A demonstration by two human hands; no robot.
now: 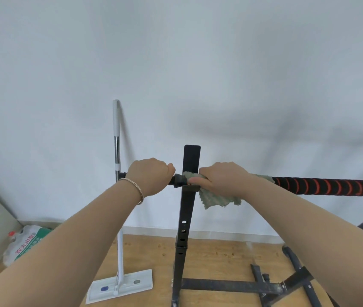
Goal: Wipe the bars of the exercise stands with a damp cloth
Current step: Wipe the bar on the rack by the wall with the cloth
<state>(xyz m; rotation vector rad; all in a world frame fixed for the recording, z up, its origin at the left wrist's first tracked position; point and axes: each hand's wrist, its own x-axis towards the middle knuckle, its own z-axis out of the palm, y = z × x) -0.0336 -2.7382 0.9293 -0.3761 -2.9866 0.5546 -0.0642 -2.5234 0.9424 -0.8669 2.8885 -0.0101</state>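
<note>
Your right hand (222,179) is clenched over a pale green fluffy cloth (217,199). It wraps the cloth round a horizontal black bar with red spiral grip tape (331,187), just to the right of where the bar rests in the black perforated metal upright (188,207) of the exercise stand. A loose flap of cloth hangs below your palm. Your left hand (151,177), with a thin bracelet (136,189) on the wrist, grasps the bar's short plain end on the other side of the upright.

To do this step well, it seems best to close the cloth fully round the bar and draw it rightward. Turn your wrist as you go so the underside and the grooves of the tape are reached. A firm left grasp should stop the bar rolling or lifting from its cradle. The long red-striped length to the right lies beyond the cloth and is probably the bulk of the work on this bar.

A white flat mop with a white and chrome handle (118,151) leans on the pale wall just behind your left hand, near enough to be knocked. A plastic water jug in a green and white bag (26,242) lies on the wooden floor (216,255) at far left. The stand's black base struts (231,285) spread below you, a likely trip point if you step right.
</note>
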